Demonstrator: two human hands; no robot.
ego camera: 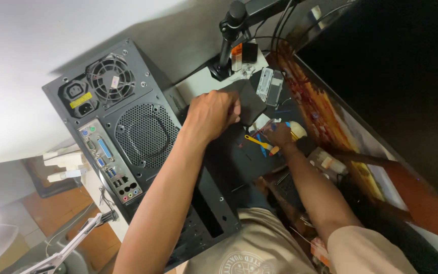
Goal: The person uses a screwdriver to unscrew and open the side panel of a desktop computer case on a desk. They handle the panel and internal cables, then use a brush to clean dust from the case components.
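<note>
My left hand [210, 115] is closed on the edge of a flat black pad [250, 100], holding it over the top of a black computer tower [128, 127]. My right hand [281, 135] rests lower right of it on a dark mat [239, 157], fingers curled around a small white and blue object [296, 130] that I cannot identify. A yellow-handled tool [257, 141] lies on the mat just left of my right hand. The tower's rear panel faces the camera with its fan grille, power socket and ports.
A large dark monitor [396, 86] fills the right side, with a black monitor arm [227, 35] clamped at the desk's back. A silver and grey component [269, 84] lies behind the pad. A white lamp arm [72, 238] stands at the lower left.
</note>
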